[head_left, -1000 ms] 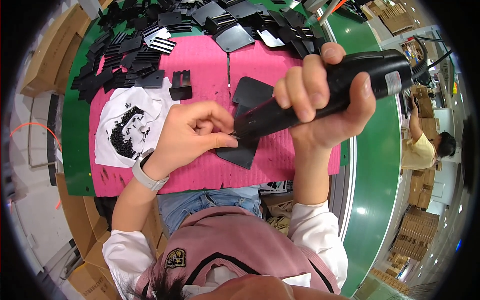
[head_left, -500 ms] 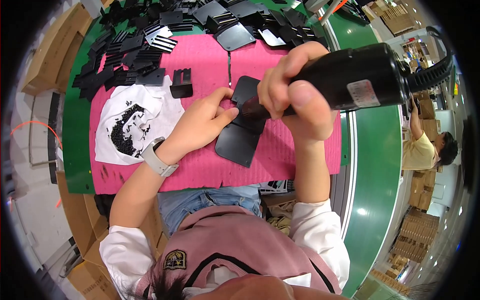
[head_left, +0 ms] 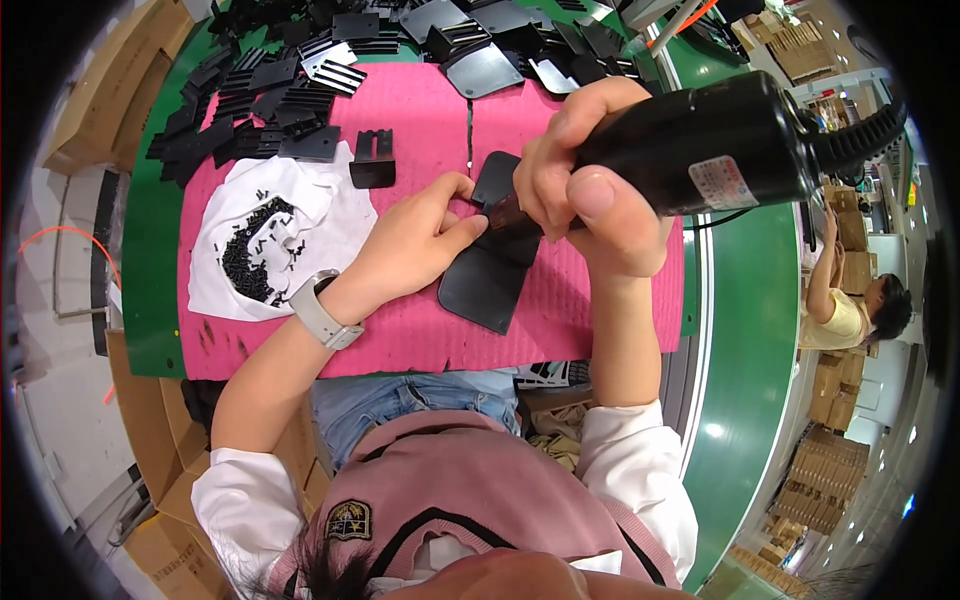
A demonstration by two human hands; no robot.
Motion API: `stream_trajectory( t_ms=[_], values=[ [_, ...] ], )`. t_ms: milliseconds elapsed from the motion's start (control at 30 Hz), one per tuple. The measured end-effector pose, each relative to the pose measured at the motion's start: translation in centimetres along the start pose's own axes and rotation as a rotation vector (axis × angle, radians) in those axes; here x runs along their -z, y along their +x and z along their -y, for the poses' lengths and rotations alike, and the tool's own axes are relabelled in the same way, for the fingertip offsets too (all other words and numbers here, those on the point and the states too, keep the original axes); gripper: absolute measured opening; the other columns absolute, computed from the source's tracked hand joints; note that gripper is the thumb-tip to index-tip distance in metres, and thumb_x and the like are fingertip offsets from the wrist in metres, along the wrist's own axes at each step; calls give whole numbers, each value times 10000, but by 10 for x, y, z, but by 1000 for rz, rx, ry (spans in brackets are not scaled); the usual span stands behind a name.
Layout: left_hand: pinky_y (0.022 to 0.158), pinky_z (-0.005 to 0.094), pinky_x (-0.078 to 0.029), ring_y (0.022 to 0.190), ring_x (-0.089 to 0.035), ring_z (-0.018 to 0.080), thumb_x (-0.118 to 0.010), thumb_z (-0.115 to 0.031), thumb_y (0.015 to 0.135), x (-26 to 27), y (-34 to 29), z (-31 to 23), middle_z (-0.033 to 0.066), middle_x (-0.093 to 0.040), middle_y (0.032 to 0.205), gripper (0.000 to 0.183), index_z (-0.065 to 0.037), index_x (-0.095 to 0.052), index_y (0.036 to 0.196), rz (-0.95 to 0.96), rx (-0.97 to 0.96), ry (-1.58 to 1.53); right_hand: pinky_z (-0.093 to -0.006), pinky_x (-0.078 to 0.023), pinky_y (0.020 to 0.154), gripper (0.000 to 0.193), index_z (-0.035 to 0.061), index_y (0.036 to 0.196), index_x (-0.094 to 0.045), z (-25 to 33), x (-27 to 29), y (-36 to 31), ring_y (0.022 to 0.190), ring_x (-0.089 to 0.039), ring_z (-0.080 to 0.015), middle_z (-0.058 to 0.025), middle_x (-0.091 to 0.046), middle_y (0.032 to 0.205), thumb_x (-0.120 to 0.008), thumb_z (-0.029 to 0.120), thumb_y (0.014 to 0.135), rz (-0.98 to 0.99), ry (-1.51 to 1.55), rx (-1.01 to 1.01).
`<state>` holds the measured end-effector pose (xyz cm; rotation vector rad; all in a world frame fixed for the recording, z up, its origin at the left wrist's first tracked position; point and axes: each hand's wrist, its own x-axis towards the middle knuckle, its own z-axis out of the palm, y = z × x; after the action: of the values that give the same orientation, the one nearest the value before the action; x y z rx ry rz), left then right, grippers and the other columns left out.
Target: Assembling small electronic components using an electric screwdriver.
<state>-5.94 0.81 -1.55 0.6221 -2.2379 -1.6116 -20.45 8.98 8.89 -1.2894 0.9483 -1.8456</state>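
Note:
My right hand (head_left: 600, 180) is wrapped round a black electric screwdriver (head_left: 680, 150), its cord running off to the right. Its dark nose points left and down at a black plastic part (head_left: 487, 283), which lies on a pink pad. My left hand (head_left: 420, 235), with a watch on the wrist, holds this part between thumb and fingers beside the screwdriver's nose. The tip and any screw under it are hidden. Left of my left hand, a white cloth (head_left: 215, 265) bears a heap of small black screws (head_left: 245, 265). A single slotted black bracket (head_left: 373, 172) lies beyond that hand.
Piles of black plates and slotted brackets (head_left: 300, 100) cover the far side of the green table (head_left: 155, 300). The pink pad (head_left: 400, 350) has a dark slit at its far middle. Cardboard boxes (head_left: 115, 90) stand at the left. Another person (head_left: 850, 310) is off to the right.
The view has shifted slightly, so the table things appear a little to the right. Both hands, the screwdriver and the part keep nearly the same places relative to each other.

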Motion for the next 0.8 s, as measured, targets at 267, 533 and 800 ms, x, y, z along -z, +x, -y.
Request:
stream_trajectory(
  t_ms=[267,533,800],
  values=[
    [562,360,-402,564,-582,245,-585,-229,886,0,-1,-4,115,-600,606,331,-1,-472,1099,3,43,-5,-238,-403,513,257,1,875,-523,-6,5,3,562,-490,-106,-46,-532,696,-698,125,734,139,-34,5],
    [586,365,-425,628,-627,269,-581,-227,885,-1,1,3,120,-648,671,298,-31,-479,1087,-9,-18,39,-248,-361,417,292,-7,901,-449,-9,-5,5,438,-427,-107,-39,-460,573,-666,147,779,244,-93,54],
    [603,352,-434,653,-637,254,-573,-244,887,-6,6,9,94,-656,689,259,-71,-487,1059,-35,-26,0,-233,-370,425,395,-22,908,-495,-9,-6,-2,450,-454,-102,-26,-469,569,-757,225,745,198,-52,62]
  ],
)
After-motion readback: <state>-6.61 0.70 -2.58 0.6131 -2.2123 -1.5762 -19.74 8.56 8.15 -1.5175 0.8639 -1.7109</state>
